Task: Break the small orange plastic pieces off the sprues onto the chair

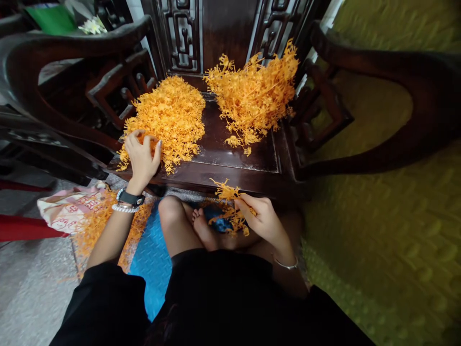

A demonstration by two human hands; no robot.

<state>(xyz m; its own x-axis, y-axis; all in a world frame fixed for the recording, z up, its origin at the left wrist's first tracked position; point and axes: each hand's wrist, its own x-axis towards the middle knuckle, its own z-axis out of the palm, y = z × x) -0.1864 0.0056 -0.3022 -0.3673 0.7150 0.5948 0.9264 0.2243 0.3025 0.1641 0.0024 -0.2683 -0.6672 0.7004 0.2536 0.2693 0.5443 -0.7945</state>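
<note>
My left hand (141, 156) rests at the near edge of the left heap of orange plastic pieces (173, 115), its fingers bent and apart. The fingertips touch the heap, and nothing shows gripped between them. In front of my knees, my right hand (262, 216) pinches a small bunch of branched orange plastic pieces (227, 191) between thumb and fingers; more of them hang below the hand. A second, more tangled heap of orange plastic pieces (257, 93) stands at the right on the dark wooden chair seat (219, 154).
Carved chair arms rise on both sides. More orange pieces (95, 230) lie on the floor at the left beside a printed cloth bag (72, 206). Under my legs is a blue mat (153, 259). A yellow-green textured surface (389, 240) stretches along the right.
</note>
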